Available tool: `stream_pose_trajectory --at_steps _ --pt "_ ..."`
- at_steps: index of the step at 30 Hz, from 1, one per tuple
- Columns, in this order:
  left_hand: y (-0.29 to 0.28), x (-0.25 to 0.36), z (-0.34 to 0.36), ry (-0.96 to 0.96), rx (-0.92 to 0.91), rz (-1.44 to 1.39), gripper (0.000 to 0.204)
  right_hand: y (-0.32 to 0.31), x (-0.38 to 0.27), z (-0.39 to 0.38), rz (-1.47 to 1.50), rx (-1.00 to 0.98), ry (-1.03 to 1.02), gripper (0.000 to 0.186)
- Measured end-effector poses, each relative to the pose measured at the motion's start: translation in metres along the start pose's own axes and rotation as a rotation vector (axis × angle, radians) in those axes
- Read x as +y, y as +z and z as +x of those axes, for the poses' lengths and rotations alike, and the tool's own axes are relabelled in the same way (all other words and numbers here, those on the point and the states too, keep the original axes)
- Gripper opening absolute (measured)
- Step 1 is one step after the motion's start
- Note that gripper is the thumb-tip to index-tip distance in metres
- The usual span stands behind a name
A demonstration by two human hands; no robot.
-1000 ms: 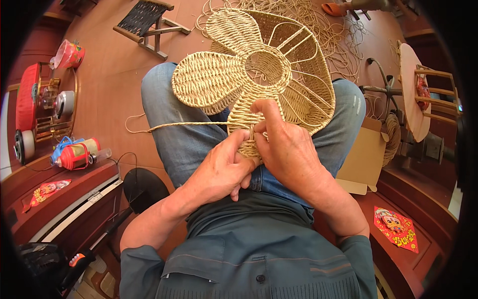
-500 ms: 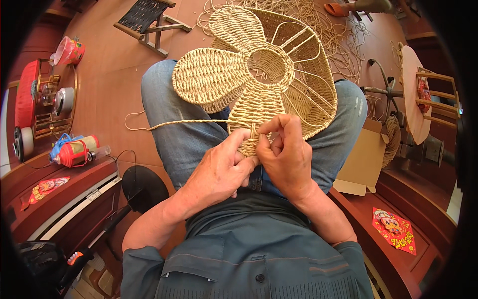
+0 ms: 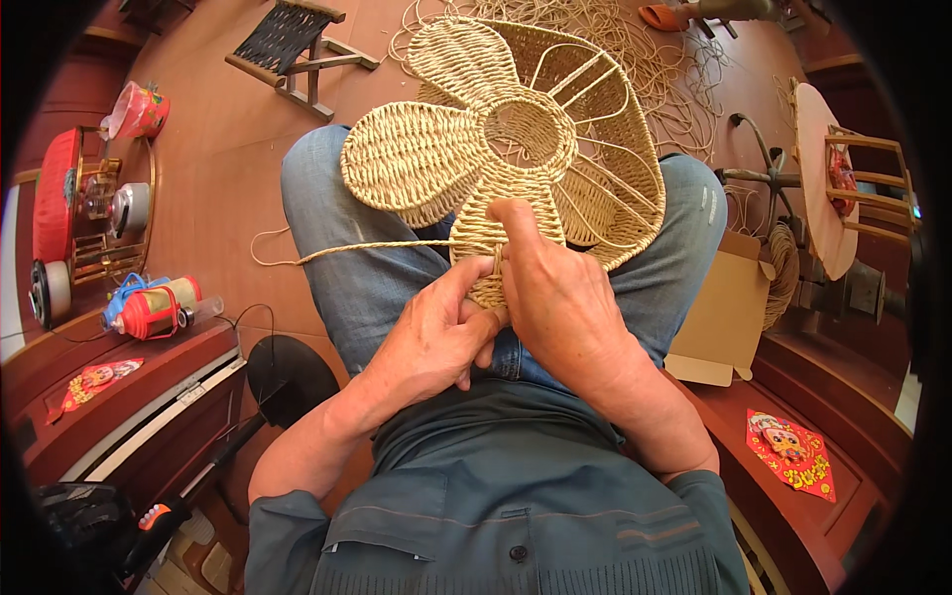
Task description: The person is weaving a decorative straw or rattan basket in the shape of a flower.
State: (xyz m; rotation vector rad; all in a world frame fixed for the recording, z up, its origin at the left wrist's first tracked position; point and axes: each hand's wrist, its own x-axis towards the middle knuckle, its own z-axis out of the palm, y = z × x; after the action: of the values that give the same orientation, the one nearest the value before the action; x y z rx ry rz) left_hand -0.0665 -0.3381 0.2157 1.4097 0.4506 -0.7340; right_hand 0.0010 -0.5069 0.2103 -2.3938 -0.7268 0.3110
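Observation:
A woven straw-rope basket (image 3: 645, 149) with a flower-shaped front rests on my lap. Its flower has a ring (image 3: 569, 131) at the centre, several filled petals (image 3: 412, 157) and bare wire petal outlines (image 3: 601, 89) on the right. My left hand (image 3: 431, 322) is closed on the tip of the nearest petal (image 3: 486, 292), thumb and index finger pinching it. Bent over the right side of that petal is my right hand (image 3: 560, 288), back upward; its fingers curl inward, and what they hold is hidden. A loose rope strand (image 3: 377, 245) runs left from the petal across my thigh.
Tangled rope (image 3: 684, 74) covers the floor beyond the basket. A folding stool (image 3: 288, 45) stands at far left, a red flask (image 3: 154, 305) on the left bench. An opened cardboard box (image 3: 719, 317) and a metal-legged stand (image 3: 769, 178) are at right.
My right hand has turned over from a raised pinch and now lies lower across the petal, knuckles forward. My left hand keeps its grip. The basket has shifted slightly left.

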Motion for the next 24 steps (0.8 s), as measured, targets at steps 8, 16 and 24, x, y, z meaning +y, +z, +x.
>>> stream_pose_trajectory --at_steps 8,16,24 --pt "0.001 0.0 -0.005 0.178 0.16 0.418 0.046 0.028 0.009 -0.006 0.162 0.293 -0.045 0.036" --pt "0.005 -0.007 -0.007 0.359 0.364 0.755 0.058 0.018 0.013 -0.014 1.098 0.154 0.343 0.027" --pt "0.016 -0.003 0.014 0.885 0.468 0.934 0.028 -0.041 0.081 -0.028 1.43 -0.18 0.471 0.016"
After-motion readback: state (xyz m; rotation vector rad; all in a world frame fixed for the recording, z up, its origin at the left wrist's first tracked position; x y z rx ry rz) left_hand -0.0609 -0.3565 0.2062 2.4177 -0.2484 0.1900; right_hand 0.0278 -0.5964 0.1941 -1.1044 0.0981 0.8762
